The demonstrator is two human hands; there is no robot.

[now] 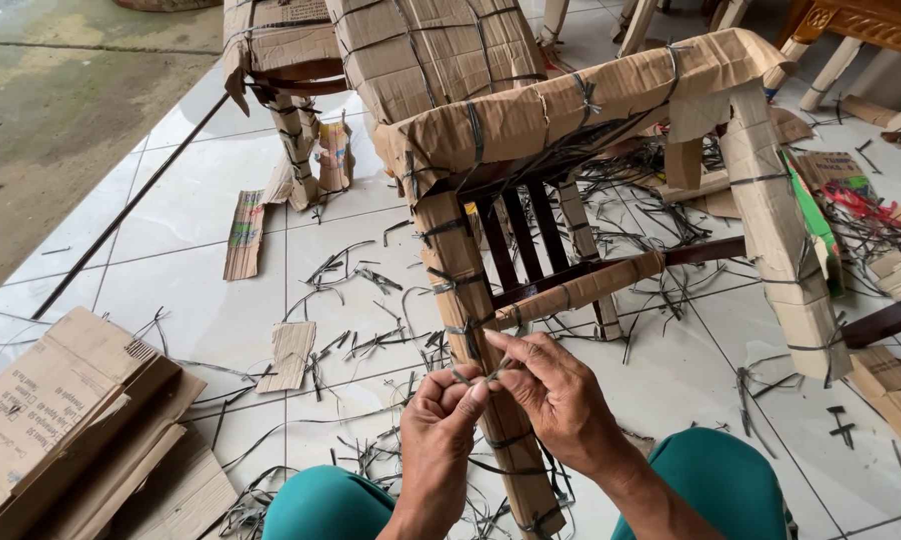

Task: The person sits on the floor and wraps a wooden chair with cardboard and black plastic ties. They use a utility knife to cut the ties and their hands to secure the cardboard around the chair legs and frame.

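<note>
A wooden chair wrapped in brown cardboard point(531, 110) stands in front of me, bound with dark plastic strapping. Its near front leg point(461, 270) runs down between my hands. My left hand point(441, 420) and my right hand point(551, 385) meet at that leg, each pinching an end of a dark strap point(476, 375) that goes around the cardboard. The fingers of both hands are closed on the strap ends. A cardboard-wrapped crossbar point(581, 290) joins the leg just above my hands. The other front leg point(791, 250) stands to the right.
Strap offcuts point(371, 340) and cardboard scraps point(289, 355) litter the white tiled floor. A stack of flattened cardboard point(61, 430) lies at lower left. Another wrapped piece of furniture point(291, 60) stands behind. My knees in teal trousers point(721, 480) frame the bottom.
</note>
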